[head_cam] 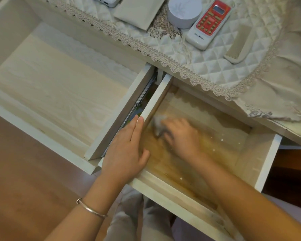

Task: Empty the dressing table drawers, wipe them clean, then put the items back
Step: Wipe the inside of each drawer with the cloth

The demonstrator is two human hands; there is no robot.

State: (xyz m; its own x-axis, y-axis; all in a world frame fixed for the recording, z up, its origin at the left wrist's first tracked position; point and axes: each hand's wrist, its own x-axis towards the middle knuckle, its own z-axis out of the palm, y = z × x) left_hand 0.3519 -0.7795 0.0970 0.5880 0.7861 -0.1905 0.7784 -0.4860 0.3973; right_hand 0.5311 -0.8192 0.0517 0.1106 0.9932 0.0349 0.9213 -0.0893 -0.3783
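On my left, the left drawer (59, 84) stands pulled out, its pale wood-grain floor bare. A thin metal bangle (90, 208) sits on my left wrist. My left hand (127, 150) lies flat with straight fingers along the left wall of the right drawer (268, 162), the thumb dipping inside. Just beside it, down on that drawer's yellowish floor, my right hand (181, 134) curls its fingers over a small grey-white cloth (157, 125) and presses it against the wood near the left wall; both are blurred. A few white specks dot the floor to the right. Up on the quilted cover (207, 63) sit a round white box (182, 11), then a white remote (208, 23) with a red face; its small dark logo is too fine to read. A pale comb (238, 46) lies rightmost.
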